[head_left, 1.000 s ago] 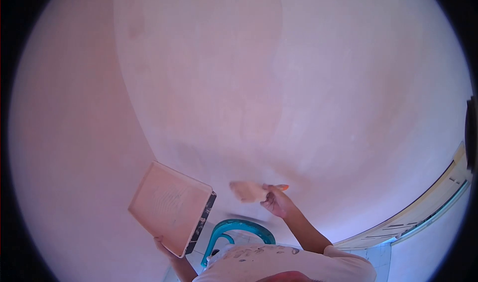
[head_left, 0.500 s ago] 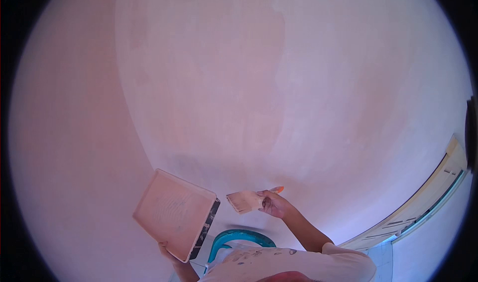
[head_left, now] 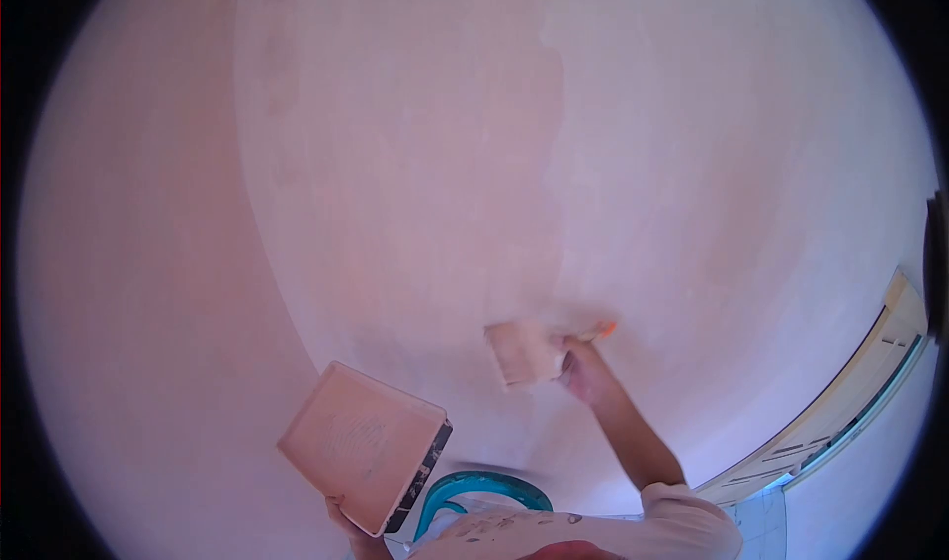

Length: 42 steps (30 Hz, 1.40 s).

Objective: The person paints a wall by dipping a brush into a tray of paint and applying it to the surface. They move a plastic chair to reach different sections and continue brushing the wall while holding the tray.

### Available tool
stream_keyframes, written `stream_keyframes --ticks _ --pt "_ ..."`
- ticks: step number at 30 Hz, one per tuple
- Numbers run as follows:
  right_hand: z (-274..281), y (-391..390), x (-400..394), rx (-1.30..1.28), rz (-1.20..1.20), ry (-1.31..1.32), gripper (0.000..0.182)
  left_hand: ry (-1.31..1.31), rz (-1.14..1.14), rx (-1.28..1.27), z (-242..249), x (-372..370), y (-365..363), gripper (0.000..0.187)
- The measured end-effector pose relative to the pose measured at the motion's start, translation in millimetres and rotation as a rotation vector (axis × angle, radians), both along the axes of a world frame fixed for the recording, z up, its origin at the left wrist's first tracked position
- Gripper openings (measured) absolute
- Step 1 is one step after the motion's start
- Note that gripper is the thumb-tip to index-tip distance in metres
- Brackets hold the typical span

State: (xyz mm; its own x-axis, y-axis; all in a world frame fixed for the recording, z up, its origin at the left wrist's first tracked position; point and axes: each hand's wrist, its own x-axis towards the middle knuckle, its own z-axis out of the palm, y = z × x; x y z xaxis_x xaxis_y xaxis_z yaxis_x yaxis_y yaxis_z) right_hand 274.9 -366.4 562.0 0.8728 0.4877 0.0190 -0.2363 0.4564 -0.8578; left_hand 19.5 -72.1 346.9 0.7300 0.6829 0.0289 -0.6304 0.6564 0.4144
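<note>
A wide paintbrush (head_left: 522, 353) with paint-covered bristles and an orange handle tip is gripped by my right hand (head_left: 585, 370), its bristles pointing left, close to the wall. My left hand (head_left: 341, 516) holds a paint tray (head_left: 381, 431) by its lower left edge, thumb over the rim. The tray is tilted, coated inside with pinkish paint, with ridges in its middle and a dark, paint-spattered outer side. The wall (head_left: 435, 184) in front bears a darker pinkish patch with an uneven right-hand edge.
A teal curved chair back (head_left: 484, 481) stands between the tray and my paint-stained shirt (head_left: 593, 532). The wall corner runs down at the left. A pale door-like panel (head_left: 840, 412) and floor tiles (head_left: 761, 520) show at the lower right.
My right hand has moved up and to the right with the paintbrush, nearer the wall. The tray in my left hand has shifted slightly right and down.
</note>
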Motion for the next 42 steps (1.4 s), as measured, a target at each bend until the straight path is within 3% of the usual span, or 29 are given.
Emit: stream_keyframes --ticks 2,4,6,7,8,9,10,12,14,17,21,23,24,27,29,30,32,33,35,36,38,39,41,42 --pt "35 -15 21 -0.007 -0.158 -0.270 0.035 0.001 -0.020 0.019 -4 -1 1 0.067" --pt "96 -39 31 -0.172 -0.293 -0.566 0.041 -0.004 -0.039 0.041 -8 1 7 0.066" --pt "187 -53 5 -0.538 -0.384 -1.253 0.046 0.004 -0.022 0.042 -13 4 9 0.066" --pt "218 -44 -16 -0.405 -0.561 -1.267 0.042 -0.003 -0.019 0.039 -8 6 6 0.066" --pt "263 -47 -17 -0.554 -0.570 -1.702 0.031 -0.001 -0.022 0.018 -2 5 3 0.066" --pt "316 -39 -38 -0.829 -0.696 -2.019 0.024 0.003 -0.026 -0.001 3 3 1 0.066" --pt "350 -27 -49 -0.904 -0.839 -2.250 0.026 0.005 -0.026 0.001 0 3 1 0.066" --pt "411 -16 -40 -0.697 -0.936 -2.455 0.026 -0.008 -0.043 0.012 -3 2 3 0.067" --pt "443 10 -93 -1.123 -1.294 -2.407 0.023 -0.011 -0.036 0.009 -7 1 2 0.067" --pt "466 28 -80 -1.056 -1.432 -2.467 0.023 -0.009 -0.024 0.007 -4 0 -3 0.067" --pt "476 44 -38 -1.199 -1.428 -2.710 0.022 -0.033 -0.061 0.023 -18 3 6 0.067" --pt "471 50 -14 -1.432 -1.401 -2.763 0.017 -0.023 -0.059 -0.013 -15 5 9 0.068" --pt "463 48 1 -1.363 -1.269 -2.810 0.012 -0.009 -0.055 -0.045 -13 3 10 0.068" --pt "434 32 8 -1.280 -1.183 -2.989 0.023 -0.005 -0.054 -0.012 -1 0 7 0.068" --pt "415 28 -24 -1.569 -0.872 -2.517 0.024 0.003 -0.045 0.022 -3 -2 7 0.068" --pt "415 23 -25 -1.561 -0.881 -2.519 0.024 0.017 -0.048 0.060 -4 -2 8 0.068" --pt "414 8 -25 -1.279 -0.780 -1.999 0.026 0.020 -0.032 0.023 1 -1 5 0.068" --pt "419 5 -22 -1.282 -0.786 -1.994 0.026 0.027 -0.019 -0.017 2 -1 3 0.069" --pt "443 5 -6 -1.458 -0.823 -1.736 0.038 0.019 -0.024 0.005 2 -2 3 0.069" --pt "459 5 2 -1.455 -0.831 -1.733 0.038 0.006 -0.022 0.024 3 -1 4 0.070" --pt "484 9 9 -1.299 -1.135 -2.017 0.037 0.012 -0.013 0.062 9 -3 -1 0.069" --pt "491 8 3 -1.297 -1.135 -2.012 0.037 0.021 -0.004 0.097 13 -5 -3 0.067" --pt "500 27 -41 -1.238 -1.328 -2.145 0.013 0.010 -0.011 0.091 14 -5 -6 0.067" --pt "497 29 -45 -1.240 -1.324 -2.139 0.013 -0.006 -0.021 0.077 12 -4 -6 0.068"
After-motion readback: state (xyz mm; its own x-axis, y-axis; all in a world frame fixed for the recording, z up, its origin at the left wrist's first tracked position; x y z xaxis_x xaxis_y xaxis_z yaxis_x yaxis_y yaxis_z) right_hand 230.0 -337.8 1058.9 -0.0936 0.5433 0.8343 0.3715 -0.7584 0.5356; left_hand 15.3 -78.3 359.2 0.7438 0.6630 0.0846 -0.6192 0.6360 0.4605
